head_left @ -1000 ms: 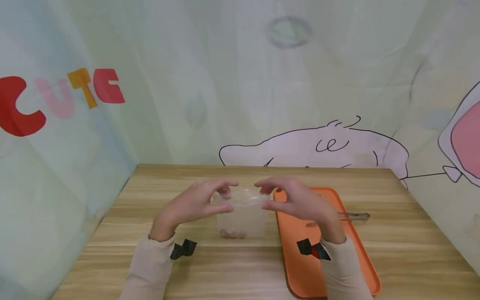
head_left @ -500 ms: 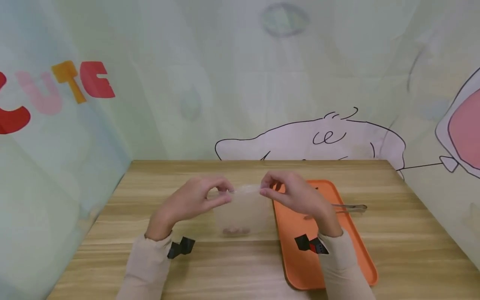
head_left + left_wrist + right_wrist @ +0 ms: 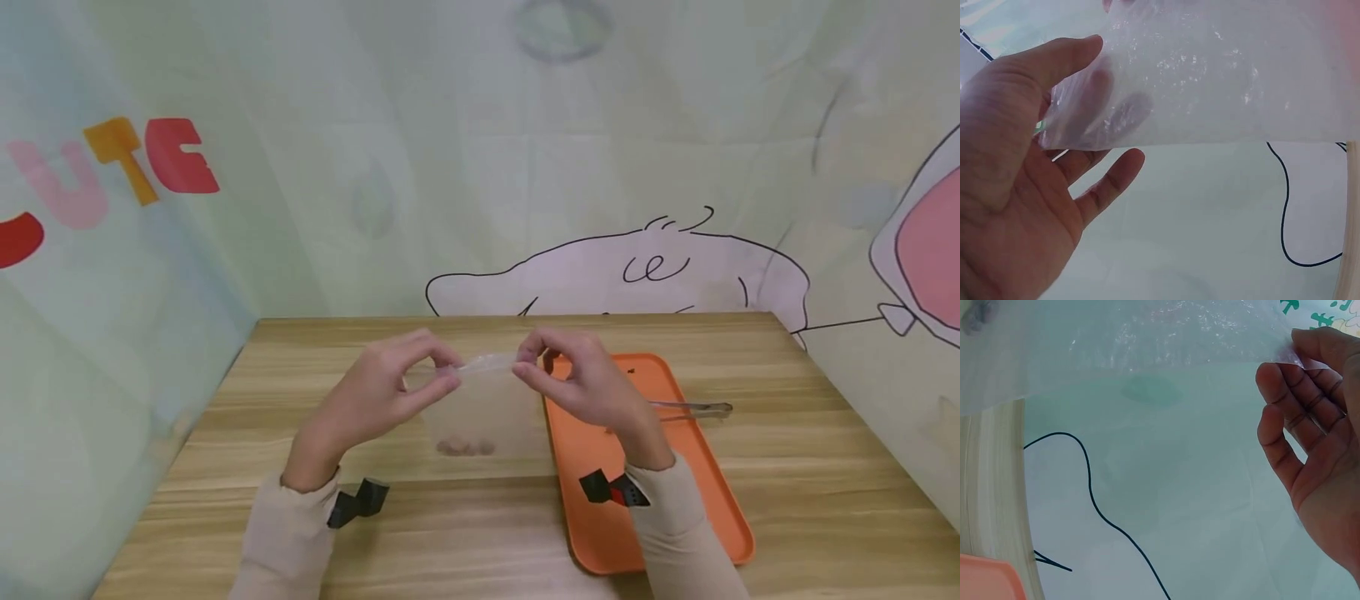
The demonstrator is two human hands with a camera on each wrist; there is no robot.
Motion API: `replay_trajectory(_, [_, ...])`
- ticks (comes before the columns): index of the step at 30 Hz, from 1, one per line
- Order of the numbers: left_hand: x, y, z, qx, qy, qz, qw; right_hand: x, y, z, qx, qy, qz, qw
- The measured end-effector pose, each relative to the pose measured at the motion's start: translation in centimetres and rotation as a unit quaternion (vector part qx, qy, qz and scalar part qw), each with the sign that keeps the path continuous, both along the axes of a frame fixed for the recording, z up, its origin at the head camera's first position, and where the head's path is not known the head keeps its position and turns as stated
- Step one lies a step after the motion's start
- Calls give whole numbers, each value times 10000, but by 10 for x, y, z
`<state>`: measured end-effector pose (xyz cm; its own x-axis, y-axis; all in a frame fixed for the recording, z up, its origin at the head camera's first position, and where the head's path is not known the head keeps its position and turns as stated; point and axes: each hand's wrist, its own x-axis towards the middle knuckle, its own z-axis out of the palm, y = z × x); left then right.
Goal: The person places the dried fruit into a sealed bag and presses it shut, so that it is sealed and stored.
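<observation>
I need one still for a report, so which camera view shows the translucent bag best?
The head view: it shows the translucent bag nearly whole between the left hand and right hand, with lumps near its bottom. Both wrist views give only cropped close-ups, each beside one hand.

a clear, faintly cloudy plastic bag hangs upright between a person's left hand and right hand, its top edge pinched between thumb and fingers on either side. the thin film is wrinkled and glossy near the grips, smoother farther down. a few small, dull pinkish lumps lie side by side along the bag's bottom, below both hands and nearer the left hand's fingertips.
</observation>
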<state>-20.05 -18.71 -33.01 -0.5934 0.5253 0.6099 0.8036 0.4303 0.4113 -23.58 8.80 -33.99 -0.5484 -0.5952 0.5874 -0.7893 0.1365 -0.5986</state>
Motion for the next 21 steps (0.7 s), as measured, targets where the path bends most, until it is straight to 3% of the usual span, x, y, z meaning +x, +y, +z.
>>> replay_trajectory(7, [4,3,4,-424,1,253,9988,2,-5,-2,17,-44,140,9999])
replay_trajectory(15, [4,6,4,-461,31,147,9988,3,-10,-3,371,-389,251,9982])
replay_trajectory(21, [4,6,3,-462,-45,-46,9989,5,-15,-4,351,-372,522,9973])
